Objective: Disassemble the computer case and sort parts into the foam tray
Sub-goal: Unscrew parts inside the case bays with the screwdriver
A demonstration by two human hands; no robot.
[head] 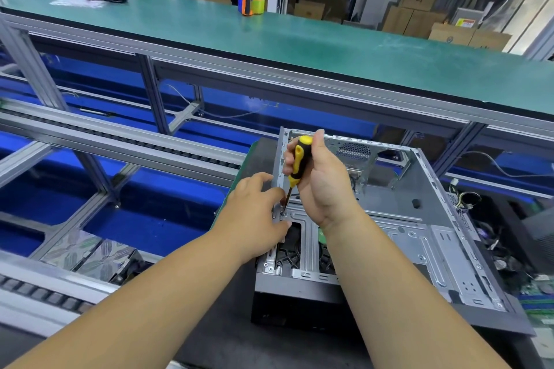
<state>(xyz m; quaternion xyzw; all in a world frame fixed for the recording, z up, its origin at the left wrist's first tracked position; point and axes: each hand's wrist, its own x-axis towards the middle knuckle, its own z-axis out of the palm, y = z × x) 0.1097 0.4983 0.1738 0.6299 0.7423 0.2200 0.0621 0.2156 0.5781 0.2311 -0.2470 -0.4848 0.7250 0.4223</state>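
Unscrewing step: my right hand [317, 180] is clamped on the screwdriver [295, 169], near upright, tip down on a screw [282, 214] at the computer case [419, 237] left rail. My left hand [254, 219], fingers relaxed, braces the rail. Case lies flat, open side up, at the counter's [227, 335] near edge, long axis running away from me. Next: turn the screw out and lift it.

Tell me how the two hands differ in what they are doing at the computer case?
The right hand is raised and wrapped round the yellow and black screwdriver, holding it nearly upright. The left hand sits lower, holds no tool, and rests its fingers on the metal frame of the computer case, right beside the screwdriver's tip. The right hand shows its palm side, the left its back. Both are bare and work at the same spot on the frame.
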